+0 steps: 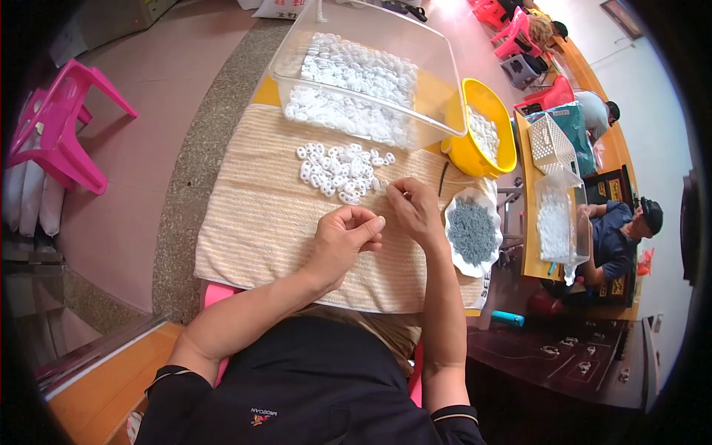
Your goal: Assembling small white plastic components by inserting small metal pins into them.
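My left hand (346, 242) is over the towel with thumb and fingers pinched together; whatever it holds, if anything, is hidden. To its right and slightly farther off, my right hand (415, 211) has its fingers closed and curled down near the towel, and I cannot make out anything between them. Just beyond both hands lies a loose pile of small white plastic pieces (339, 169), oval with holes. Right of my right wrist stands a white scalloped dish (490, 261) filled with tiny grey pieces (473, 231). A striped beige towel (252, 222) covers the table beneath.
A clear plastic bin (437, 55) of white pieces stands at the far edge, with a yellow basin (508, 152) beside it. A dark thin strip (443, 178) lies near the dish. Pink stool (63, 126) at left. Another person (619, 233) sits at a table on the right.
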### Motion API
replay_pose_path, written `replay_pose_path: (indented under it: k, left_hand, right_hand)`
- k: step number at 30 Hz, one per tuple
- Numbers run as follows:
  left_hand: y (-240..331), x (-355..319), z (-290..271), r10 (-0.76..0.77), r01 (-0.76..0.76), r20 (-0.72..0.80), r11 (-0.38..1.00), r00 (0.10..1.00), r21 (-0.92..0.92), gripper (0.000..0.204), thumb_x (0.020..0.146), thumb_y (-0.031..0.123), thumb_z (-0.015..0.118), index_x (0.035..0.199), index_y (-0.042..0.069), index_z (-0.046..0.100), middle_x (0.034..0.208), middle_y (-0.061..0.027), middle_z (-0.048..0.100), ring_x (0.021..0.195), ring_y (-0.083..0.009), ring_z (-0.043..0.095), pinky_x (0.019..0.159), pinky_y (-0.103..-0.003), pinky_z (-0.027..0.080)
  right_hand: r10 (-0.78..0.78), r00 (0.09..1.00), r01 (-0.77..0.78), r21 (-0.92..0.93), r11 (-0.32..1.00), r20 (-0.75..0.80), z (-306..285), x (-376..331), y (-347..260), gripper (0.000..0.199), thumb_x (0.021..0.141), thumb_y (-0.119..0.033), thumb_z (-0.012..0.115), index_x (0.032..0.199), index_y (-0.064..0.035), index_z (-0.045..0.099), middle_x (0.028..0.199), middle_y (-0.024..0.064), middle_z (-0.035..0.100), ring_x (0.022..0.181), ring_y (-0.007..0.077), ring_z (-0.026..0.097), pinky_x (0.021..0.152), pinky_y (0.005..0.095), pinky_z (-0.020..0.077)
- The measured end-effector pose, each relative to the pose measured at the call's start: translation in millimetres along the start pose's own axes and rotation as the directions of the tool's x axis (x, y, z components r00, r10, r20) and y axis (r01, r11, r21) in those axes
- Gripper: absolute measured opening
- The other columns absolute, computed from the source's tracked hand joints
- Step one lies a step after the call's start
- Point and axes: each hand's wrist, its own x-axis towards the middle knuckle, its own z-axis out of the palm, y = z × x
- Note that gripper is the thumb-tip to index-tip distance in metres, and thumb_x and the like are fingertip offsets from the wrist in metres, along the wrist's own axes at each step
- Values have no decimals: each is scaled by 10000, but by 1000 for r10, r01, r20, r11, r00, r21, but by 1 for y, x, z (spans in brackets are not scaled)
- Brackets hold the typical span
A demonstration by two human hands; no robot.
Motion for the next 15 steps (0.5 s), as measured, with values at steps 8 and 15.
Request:
replay_pose_path:
  k: [8, 15]
  left_hand:
    - [3, 3, 0, 13, -14, -63, 1000, 998, -16, 180, 897, 121, 665, 1042, 31, 609, 826, -13, 624, 733, -75, 603, 677, -228, 531]
    - [2, 2, 0, -17, 15, 56, 999, 998, 35, 166, 907, 163, 661, 1005, 31, 634, 846, 0, 627, 752, -70, 601, 697, -223, 533]
  right_hand:
    - [253, 915, -380, 459, 803, 314, -16, -26, -20, 190, 923, -161, 609, 867, 20, 628, 652, -17, 560, 560, 45, 507, 512, 201, 410]
    - [169, 928, -334, 539, 773, 333, -16, -46, -29, 174, 941, -151, 599, 904, 18, 616, 711, -5, 575, 598, 53, 529, 540, 197, 441]
